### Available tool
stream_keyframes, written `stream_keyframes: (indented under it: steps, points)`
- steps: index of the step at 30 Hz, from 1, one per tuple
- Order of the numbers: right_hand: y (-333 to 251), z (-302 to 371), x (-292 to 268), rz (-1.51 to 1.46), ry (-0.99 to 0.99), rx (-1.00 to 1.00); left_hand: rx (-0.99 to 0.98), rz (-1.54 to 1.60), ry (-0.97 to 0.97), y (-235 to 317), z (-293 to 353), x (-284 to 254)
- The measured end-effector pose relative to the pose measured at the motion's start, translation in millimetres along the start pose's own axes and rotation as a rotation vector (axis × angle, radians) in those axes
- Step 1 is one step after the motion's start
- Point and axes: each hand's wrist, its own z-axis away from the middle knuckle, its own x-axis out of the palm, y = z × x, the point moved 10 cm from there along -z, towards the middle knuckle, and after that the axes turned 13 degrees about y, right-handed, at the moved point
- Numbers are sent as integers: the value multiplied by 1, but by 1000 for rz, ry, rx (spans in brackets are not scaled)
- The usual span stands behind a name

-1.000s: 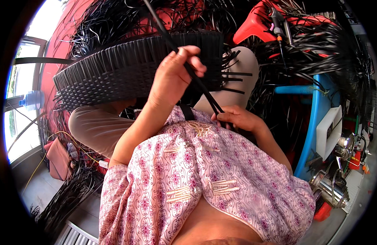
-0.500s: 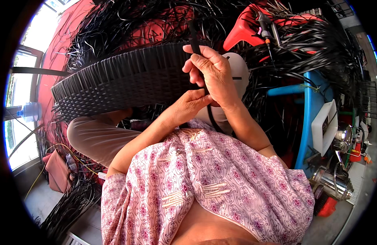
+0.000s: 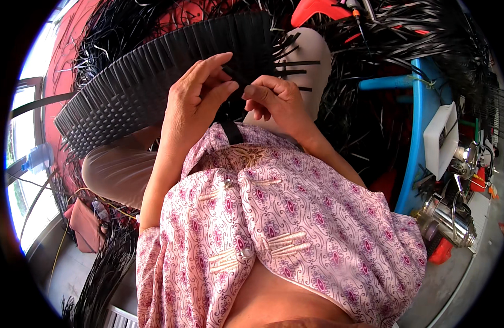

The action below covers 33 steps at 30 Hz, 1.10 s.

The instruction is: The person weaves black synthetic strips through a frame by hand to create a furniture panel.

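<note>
A black woven piece (image 3: 126,82), made of flat plastic-looking strips, lies across my lap, with a wrapped band along its upper edge. My left hand (image 3: 194,98) is raised in front of it, thumb and forefinger apart. Close by on the right, my right hand (image 3: 279,104) is closed, its thumb pressed against the bent forefinger, apparently on a dark strip that is hard to follow against the black weave. A broad black strip (image 3: 231,132) lies over my patterned garment below the hands. Loose strip ends (image 3: 295,71) stick out from the weave's right end over my knee.
Heaps of loose black strips (image 3: 366,104) lie around me over red surfaces. On the right are a blue plastic stool (image 3: 407,180), a white tray (image 3: 441,139) and a metal flask (image 3: 446,221). A red stool (image 3: 317,12) with a tool stands at the far side.
My hands have separated; the left has risen and opened its fingers, the right has come down. The upright strip between them no longer shows. The view has shifted, with the weave higher in it.
</note>
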Motion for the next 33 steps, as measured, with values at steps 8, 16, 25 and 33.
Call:
stream_keyframes:
  steps: [8, 16, 25, 33]
  points:
    - [-4, 3, 0, 45, 3, -30, -168, 85, 34, -9, 12, 14]
    - [29, 21, -1, 87, -27, -9, -497, 162, -73, -44, 39, 20]
    - [-92, 44, -53, -405, -189, -259, -501, 339, -101, -47, 39, 23]
    - [-310, 141, -58, -610, -666, -1048, 578, 327, 368, 186, -38, -128]
